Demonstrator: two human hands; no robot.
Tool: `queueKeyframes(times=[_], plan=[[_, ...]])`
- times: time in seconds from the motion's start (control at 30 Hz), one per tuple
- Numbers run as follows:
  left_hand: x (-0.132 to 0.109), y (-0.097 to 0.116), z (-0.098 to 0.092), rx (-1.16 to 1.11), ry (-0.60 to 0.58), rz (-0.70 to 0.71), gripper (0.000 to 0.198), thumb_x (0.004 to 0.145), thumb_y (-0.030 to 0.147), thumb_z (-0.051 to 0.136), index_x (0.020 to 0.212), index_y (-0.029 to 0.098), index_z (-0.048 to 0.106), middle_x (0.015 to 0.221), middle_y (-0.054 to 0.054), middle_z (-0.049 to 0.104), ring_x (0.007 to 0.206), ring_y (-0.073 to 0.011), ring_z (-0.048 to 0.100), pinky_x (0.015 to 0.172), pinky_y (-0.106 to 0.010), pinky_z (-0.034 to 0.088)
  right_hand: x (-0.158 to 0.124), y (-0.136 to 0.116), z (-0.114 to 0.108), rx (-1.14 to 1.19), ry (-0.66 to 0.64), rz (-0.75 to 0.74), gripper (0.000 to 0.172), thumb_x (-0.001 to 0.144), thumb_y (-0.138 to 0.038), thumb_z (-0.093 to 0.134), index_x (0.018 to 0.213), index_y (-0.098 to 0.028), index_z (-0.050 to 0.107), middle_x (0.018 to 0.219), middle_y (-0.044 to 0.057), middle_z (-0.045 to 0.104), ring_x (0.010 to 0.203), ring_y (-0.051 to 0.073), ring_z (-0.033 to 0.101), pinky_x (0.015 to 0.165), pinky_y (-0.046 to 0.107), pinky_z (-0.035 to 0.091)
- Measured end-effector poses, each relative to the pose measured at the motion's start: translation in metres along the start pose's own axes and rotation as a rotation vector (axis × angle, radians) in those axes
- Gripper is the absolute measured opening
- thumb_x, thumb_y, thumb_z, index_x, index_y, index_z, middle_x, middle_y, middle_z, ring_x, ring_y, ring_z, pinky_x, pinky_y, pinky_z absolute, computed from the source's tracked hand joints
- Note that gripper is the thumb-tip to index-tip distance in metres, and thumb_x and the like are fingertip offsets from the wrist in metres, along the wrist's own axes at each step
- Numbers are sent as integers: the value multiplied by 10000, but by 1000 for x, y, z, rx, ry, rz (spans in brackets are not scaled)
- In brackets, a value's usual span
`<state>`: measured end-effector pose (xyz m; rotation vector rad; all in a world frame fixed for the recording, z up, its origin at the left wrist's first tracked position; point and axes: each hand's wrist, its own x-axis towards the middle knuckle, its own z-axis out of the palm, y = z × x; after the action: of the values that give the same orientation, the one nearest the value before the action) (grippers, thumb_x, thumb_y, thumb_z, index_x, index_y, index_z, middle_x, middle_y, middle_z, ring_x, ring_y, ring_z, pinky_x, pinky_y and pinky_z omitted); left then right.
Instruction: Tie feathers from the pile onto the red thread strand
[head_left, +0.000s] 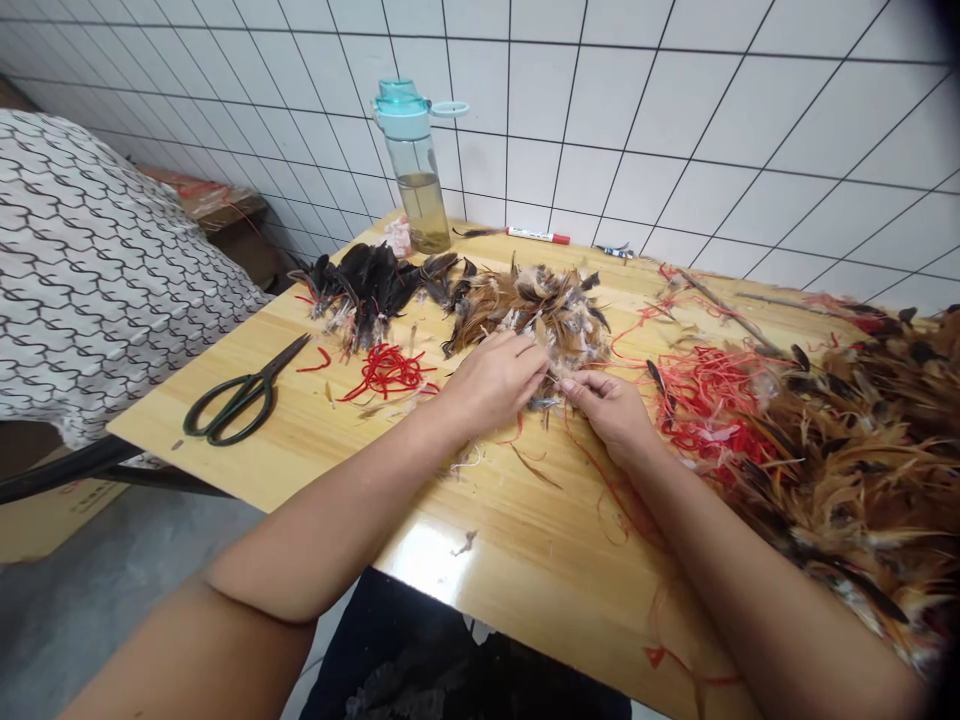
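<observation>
Black feathers [367,285], then brown feathers [517,300] on the tabletop [525,560], look bunched, the left hand [501,378] and right hand [609,405] meet in front — fingers pinched on a likely feather tuft [555,379] — and the far-right feather heap [877,440] looks unbunched.

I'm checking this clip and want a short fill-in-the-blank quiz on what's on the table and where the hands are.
1. The left hand and right hand are close together beside a cluster of brown ____.
2. In the picture, the scissors lie to the ____ of both hands.
3. The tangled cords between the scissors and the left hand are ____ in colour.
4. Of the bottle and the marker, only the ____ stands upright.

Missing words: feathers; left; red; bottle.
</observation>
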<state>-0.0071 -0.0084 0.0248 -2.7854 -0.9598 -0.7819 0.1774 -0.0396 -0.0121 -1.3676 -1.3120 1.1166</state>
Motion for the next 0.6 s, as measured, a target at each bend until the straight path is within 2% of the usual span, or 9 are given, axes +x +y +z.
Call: queueKeyframes(times=[0.27,0.6], plan=[[-1,3,0,64,24,29,225,944,212,413,813,150,585,802,-59,603,773,-178,504,739,-295,404,1,1,-1,5,-16,9,305,650,-467,728,723,-174,687,678,6,634,639,134,516,648,279,406],[0,1,-3,-107,-15,11,174,926,189,435,840,150,581,826,-58,613,790,-167,524,762,-295,415,0,0,-1,56,-34,45,356,616,-498,766,740,-172,691,708,12,652,665,140,536,680,286,425]])
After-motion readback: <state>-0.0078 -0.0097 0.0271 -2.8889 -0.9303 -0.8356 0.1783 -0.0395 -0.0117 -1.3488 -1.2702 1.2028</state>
